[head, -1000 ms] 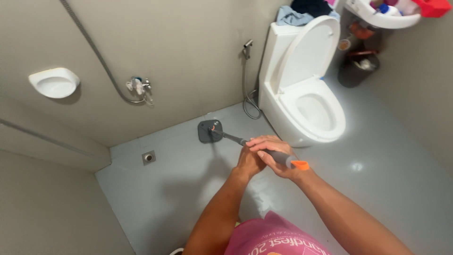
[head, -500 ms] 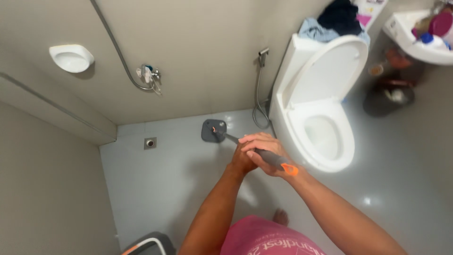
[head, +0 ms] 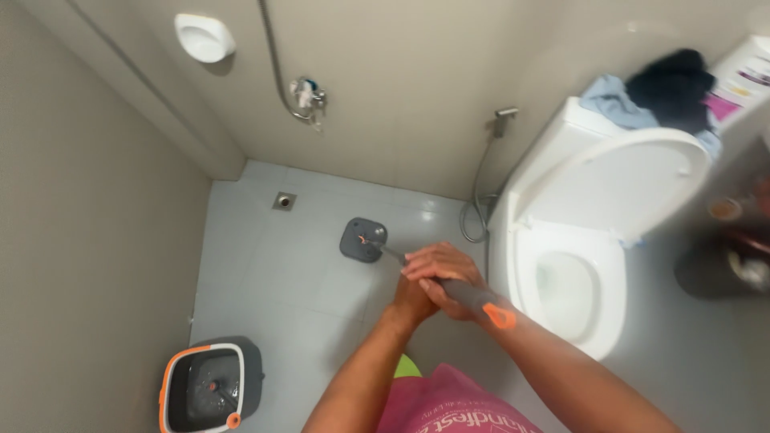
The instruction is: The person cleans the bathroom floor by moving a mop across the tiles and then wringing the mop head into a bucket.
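Gripping the grey mop handle [head: 469, 294] together, the left hand [head: 413, 298] and right hand [head: 441, 269] keep their fingers wrapped tight around it, orange end nearest the body. From there the shaft runs toward eleven o'clock to the square mop head [head: 362, 240], flat on the grey floor [head: 265, 265]. Scrubbing looks underway; the next stroke likely needs a steady push or pull.

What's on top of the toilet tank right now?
On the toilet tank lie a light blue cloth and a dark garment, bunched together. The raised lid hides the tank's front; anything beneath the clothes is covered.
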